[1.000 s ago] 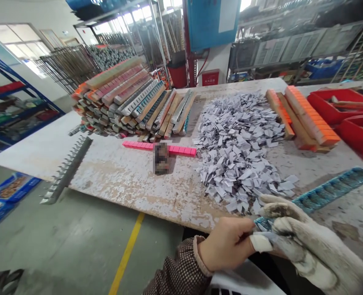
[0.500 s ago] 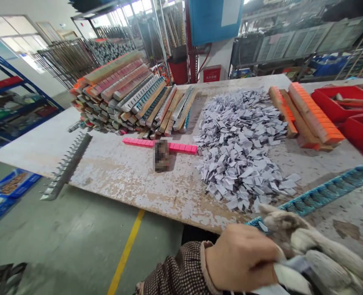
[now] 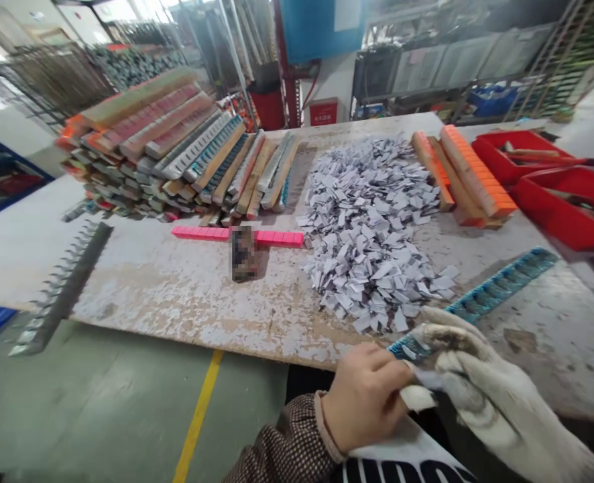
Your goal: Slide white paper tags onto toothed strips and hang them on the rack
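My bare left hand, in a checked sleeve, is closed with its fingers curled in at the table's front edge. A white cloth tip shows by its thumb side. My right hand wears a worn white glove and pinches a small grey-white piece right beside the left fingertips. What the left fingers grip is hidden. Under and behind the glove a teal strip with a row of pockets lies slantwise on the table. A heap of small grey-white pieces lies beyond both hands.
Left of the heap lie a pink segmented bar and a small pixelated block. Stacked bars stand behind. A toothed metal strip overhangs the table edge. Orange-topped bars and red bins are at the right.
The view has shifted, so the table's things sit further left. My hands have drawn slightly apart, and the small piece between them shows more clearly.
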